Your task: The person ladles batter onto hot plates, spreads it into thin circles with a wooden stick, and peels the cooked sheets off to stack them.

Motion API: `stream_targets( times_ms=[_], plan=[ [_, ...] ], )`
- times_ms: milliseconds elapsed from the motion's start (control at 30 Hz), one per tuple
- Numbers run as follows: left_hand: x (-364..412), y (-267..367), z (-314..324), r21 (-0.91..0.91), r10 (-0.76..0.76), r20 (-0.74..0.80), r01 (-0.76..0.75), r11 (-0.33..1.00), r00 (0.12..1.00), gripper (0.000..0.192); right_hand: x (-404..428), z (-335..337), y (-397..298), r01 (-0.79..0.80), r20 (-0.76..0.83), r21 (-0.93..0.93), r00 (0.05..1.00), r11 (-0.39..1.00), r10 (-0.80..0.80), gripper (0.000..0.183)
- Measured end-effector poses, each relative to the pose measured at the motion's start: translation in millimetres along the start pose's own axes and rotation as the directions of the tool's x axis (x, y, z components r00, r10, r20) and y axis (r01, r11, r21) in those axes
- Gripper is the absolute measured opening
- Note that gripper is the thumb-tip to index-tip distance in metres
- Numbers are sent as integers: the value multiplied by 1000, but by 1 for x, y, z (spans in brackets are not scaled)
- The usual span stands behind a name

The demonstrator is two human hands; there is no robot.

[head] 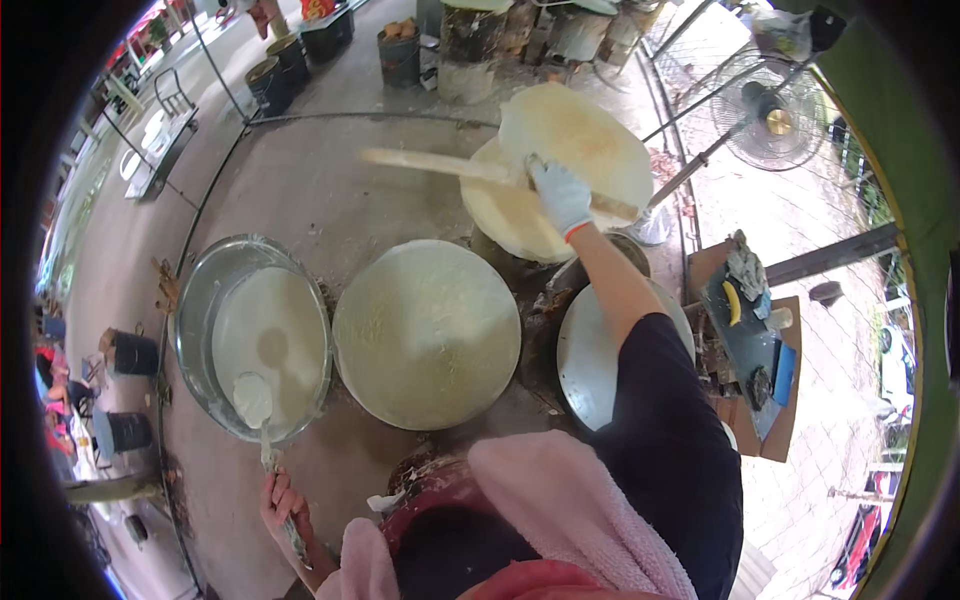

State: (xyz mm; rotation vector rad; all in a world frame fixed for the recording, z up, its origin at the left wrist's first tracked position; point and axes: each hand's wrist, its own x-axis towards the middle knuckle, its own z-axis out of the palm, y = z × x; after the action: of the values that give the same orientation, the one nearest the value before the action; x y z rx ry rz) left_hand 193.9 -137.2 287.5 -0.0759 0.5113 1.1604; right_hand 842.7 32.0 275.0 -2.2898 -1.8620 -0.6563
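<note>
My bare left hand point(285, 502) holds the batter-coated handle of a ladle point(253, 397). The ladle's bowl rests in pale batter point(247, 322) inside a wide metal basin point(196, 300). My right hand point(561, 196), in a white glove with an orange cuff, grips a long wooden stick point(435, 162), blurred at its left part. That hand is over large thin round flatbreads point(581, 124), which overlap at the back right. Between basin and right arm, a pale layer of batter covers a round griddle point(427, 334). My arm partly hides a second, grey griddle point(587, 352).
At right, a cardboard-backed stand point(780, 442) bears a banana point(732, 302), crumpled plastic and a blue item point(784, 373). A fan point(772, 112) stands beyond metal poles. Drums point(472, 45) line the back. A pink towel point(540, 487) hangs before my body.
</note>
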Motion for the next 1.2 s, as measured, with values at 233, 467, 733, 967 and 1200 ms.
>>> stream_targets(
  times_ms=[233, 467, 733, 967, 1200],
  plan=[
    [-25, -13, 14, 23, 39, -71, -37, 999, 997, 36, -54, 115, -27, 91, 89, 128, 991, 988, -103, 27],
    [-13, 11, -7, 104, 122, -259, -98, 990, 958, 32, -43, 114, -47, 58, 139, 134, 987, 989, -76, 26],
    [87, 77, -27, 546, -99, -336, 279, 790, 937, 23, -69, 7, -81, -455, 448, 546, 868, 703, 214, 70],
    [195, 157, -154, 353, -240, 100, -260, -899, 966, 17, -244, -118, -269, -765, 684, 574, 644, 292, 342, 54],
    [337, 147, -165, 315, -411, 251, -475, -821, 876, 21, -325, -156, -401, -821, 803, 535, 422, -198, 422, 55]
  ],
)
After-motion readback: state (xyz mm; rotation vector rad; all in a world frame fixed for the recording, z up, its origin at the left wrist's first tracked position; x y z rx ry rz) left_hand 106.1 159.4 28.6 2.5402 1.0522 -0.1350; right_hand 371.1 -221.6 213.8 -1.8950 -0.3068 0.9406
